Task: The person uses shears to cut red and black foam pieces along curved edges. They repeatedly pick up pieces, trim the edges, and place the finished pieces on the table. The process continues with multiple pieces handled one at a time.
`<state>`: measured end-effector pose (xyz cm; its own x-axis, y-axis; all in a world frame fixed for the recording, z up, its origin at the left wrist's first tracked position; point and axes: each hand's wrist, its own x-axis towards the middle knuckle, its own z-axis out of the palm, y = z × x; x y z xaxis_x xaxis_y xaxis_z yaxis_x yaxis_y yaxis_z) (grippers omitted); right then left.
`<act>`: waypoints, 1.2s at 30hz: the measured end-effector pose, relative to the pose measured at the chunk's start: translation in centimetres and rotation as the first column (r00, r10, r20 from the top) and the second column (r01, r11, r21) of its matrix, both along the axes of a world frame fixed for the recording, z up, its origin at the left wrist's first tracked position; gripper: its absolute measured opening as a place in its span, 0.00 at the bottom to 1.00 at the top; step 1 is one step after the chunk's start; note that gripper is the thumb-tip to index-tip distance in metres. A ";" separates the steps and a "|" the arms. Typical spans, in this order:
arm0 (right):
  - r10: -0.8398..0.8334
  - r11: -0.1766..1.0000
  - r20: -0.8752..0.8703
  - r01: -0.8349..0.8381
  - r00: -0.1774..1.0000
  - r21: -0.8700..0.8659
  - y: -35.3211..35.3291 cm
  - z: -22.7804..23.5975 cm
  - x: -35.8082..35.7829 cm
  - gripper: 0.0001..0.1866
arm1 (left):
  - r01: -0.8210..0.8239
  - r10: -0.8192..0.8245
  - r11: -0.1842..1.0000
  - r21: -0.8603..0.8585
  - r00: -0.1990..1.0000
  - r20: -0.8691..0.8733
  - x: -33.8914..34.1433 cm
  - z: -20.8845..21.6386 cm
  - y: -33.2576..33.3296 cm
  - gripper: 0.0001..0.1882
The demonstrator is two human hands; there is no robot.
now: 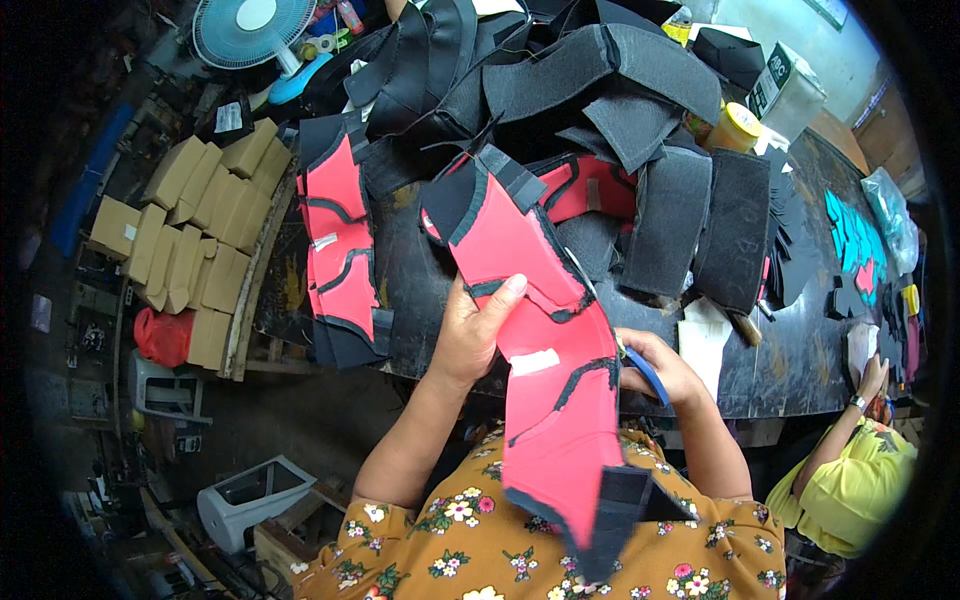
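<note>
My left hand [474,330] is closed on the edge of a long red padded piece [560,395] with black edging and black strap ends, its thumb pressed on the face. The piece hangs over my lap, its lower strap end against my patterned shirt. At its right edge is my right hand [662,368], closed round a blue curved-handled tool [646,375]; the tool's tip is hidden, so its kind cannot be told. A similar red padded piece [340,240] lies flat on the table to the left. Another red piece [588,190] lies curved behind the held one.
A black pile of strap material [600,80] covers the back of the dark table [400,240]. Cardboard boxes [190,210] stand at left, near a blue fan [250,30]. Teal pieces [855,245] lie at right. A co-worker in yellow [850,480] sits at right.
</note>
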<state>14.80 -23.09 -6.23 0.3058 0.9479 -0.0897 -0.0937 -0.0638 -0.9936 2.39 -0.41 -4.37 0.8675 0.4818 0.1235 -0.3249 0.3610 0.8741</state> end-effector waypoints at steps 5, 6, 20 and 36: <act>-0.020 0.999 -0.010 0.020 1.000 0.037 1.0 0.3 0.4 0.15 | -0.003 0.002 0.994 -0.106 1.000 -0.016 0.4 -0.6 -2.0 0.18; -0.028 0.999 -0.051 0.030 0.998 0.038 1.1 0.4 0.5 0.16 | -0.002 0.002 0.998 -0.066 1.000 -0.013 0.3 -0.6 -2.2 0.18; -0.081 0.993 -0.063 0.086 0.995 0.084 1.1 0.3 -1.0 0.19 | 0.004 -0.002 0.999 -0.050 0.999 0.038 0.8 1.0 -1.0 0.16; -0.282 0.957 -0.257 0.290 0.924 -0.010 1.1 -1.3 -2.8 0.17 | 0.079 -0.066 0.953 -0.294 0.996 0.055 1.4 1.2 -2.7 0.15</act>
<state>12.03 -21.97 -7.52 0.5348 0.8267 -0.1746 -0.3521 0.0302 -0.9355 3.79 -3.09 -3.14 0.8983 0.4387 0.0237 -0.3240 0.6251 0.7101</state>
